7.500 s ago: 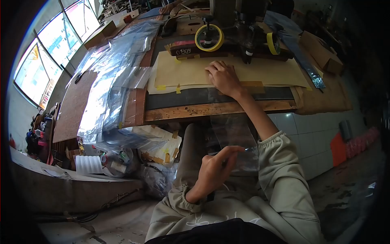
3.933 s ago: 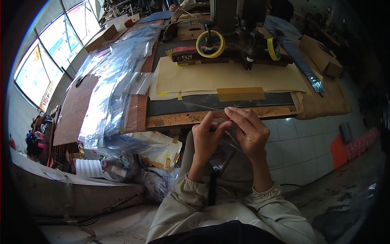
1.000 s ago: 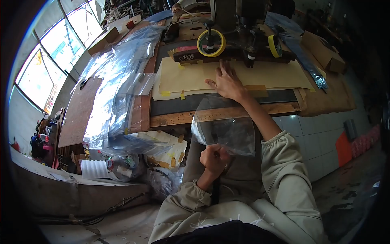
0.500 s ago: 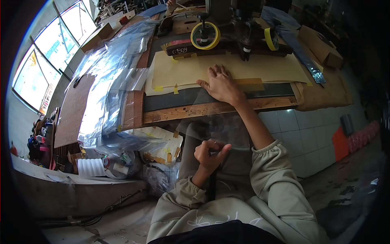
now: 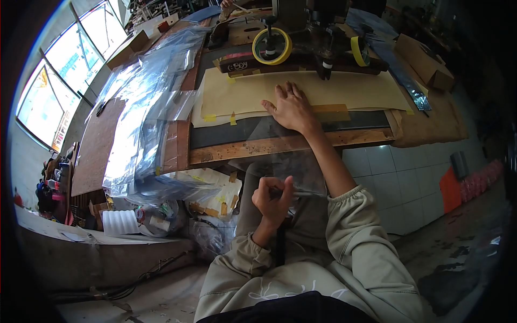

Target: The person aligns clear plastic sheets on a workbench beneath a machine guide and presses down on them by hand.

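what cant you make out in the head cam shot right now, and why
All head view:
Left hand's contents: hidden by curled fingers
Clear film's full outline: faint, blurred
Cream sheet under right hand: covered by it
Machine's top: cut off by upper edge

Dim w/ window point(image 5: 72, 72) light at L, glare on plastic point(image 5: 137, 121), fisheye edges black.

On my left, daylight is coming through the large windows point(image 5: 77, 51); on my right, pale floor tiles point(image 5: 401, 185) are shining.
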Tool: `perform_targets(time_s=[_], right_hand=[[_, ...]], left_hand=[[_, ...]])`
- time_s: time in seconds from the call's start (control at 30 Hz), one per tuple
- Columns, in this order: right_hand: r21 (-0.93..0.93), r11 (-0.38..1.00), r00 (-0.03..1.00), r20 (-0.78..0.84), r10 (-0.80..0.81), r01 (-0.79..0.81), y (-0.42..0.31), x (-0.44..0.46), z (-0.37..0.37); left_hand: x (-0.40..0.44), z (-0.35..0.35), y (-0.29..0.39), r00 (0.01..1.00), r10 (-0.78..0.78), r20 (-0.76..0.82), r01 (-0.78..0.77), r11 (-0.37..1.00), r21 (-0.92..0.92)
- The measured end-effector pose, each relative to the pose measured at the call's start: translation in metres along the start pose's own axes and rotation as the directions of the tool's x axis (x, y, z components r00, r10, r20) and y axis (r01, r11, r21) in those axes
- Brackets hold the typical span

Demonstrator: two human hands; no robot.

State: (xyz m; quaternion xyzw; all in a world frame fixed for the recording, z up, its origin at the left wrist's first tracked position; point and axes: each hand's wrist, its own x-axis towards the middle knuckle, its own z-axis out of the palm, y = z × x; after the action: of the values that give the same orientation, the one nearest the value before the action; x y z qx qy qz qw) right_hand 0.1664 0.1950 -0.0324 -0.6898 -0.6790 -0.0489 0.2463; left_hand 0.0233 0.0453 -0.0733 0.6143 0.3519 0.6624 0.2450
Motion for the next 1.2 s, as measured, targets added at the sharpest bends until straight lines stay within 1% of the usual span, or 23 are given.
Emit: perform_targets(time_s=[0.1,0.2,0.33,0.4,0.5,0.6,0.7,0.8,0.93,1.0,1.13,1.2], right_hand=[[-0.003,1.000,1.000,0.007,0.022,-0.022,0.002,0.007,0.004],[-0.011,1.000,0.999,0.023,0.026,-0.025,0.005,0.012,0.006],[-0.003,1.000,1.000,0.013,0.014,-0.014,0.007,0.014,0.008],[-0.037,0.999,1.000,0.009,0.004,-0.004,0.008,0.014,0.007],[-0.059,0.998,1.000,0.008,-0.008,0.009,0.008,0.014,0.007],[-0.072,0.997,1.000,0.023,-0.022,0.023,0.010,0.014,0.005],[-0.055,0.998,0.998,0.059,-0.025,0.029,0.010,0.016,0.003],[-0.047,0.998,0.997,0.068,-0.029,0.032,0.010,0.015,0.002],[-0.044,0.998,0.997,0.074,-0.037,0.040,0.010,0.011,-0.003],[-0.038,0.999,0.997,0.081,-0.015,0.018,0.010,0.010,-0.005],[-0.074,0.996,0.994,0.100,0.049,-0.041,0.006,0.008,-0.008],[-0.069,0.995,0.983,0.164,0.084,-0.073,0.004,0.009,-0.013]], left_hand=[[0.006,0.003,-0.007,0.998,-0.061,-0.011,0.061,0.998,-0.009],[0.005,0.007,-0.017,0.988,-0.151,-0.004,0.150,0.982,-0.110],[0.009,0.008,-0.014,0.990,-0.139,0.009,0.140,0.988,-0.068],[0.012,0.008,-0.011,0.992,-0.124,0.023,0.125,0.991,-0.042],[0.016,0.008,-0.003,0.994,-0.052,0.100,0.052,0.999,0.008],[0.010,0.012,-0.009,0.986,-0.144,0.089,0.149,0.987,-0.057],[0.012,0.014,-0.008,0.988,-0.135,0.081,0.140,0.988,-0.061],[0.016,0.013,0.002,0.990,-0.109,0.089,0.111,0.994,-0.021],[0.013,0.010,0.005,0.988,-0.113,0.110,0.108,0.993,0.053],[0.014,0.011,0.006,0.990,-0.089,0.109,0.083,0.995,0.053],[0.014,0.011,0.007,0.988,-0.113,0.108,0.109,0.993,0.039],[0.014,0.012,0.005,0.987,-0.119,0.106,0.116,0.993,0.037]])
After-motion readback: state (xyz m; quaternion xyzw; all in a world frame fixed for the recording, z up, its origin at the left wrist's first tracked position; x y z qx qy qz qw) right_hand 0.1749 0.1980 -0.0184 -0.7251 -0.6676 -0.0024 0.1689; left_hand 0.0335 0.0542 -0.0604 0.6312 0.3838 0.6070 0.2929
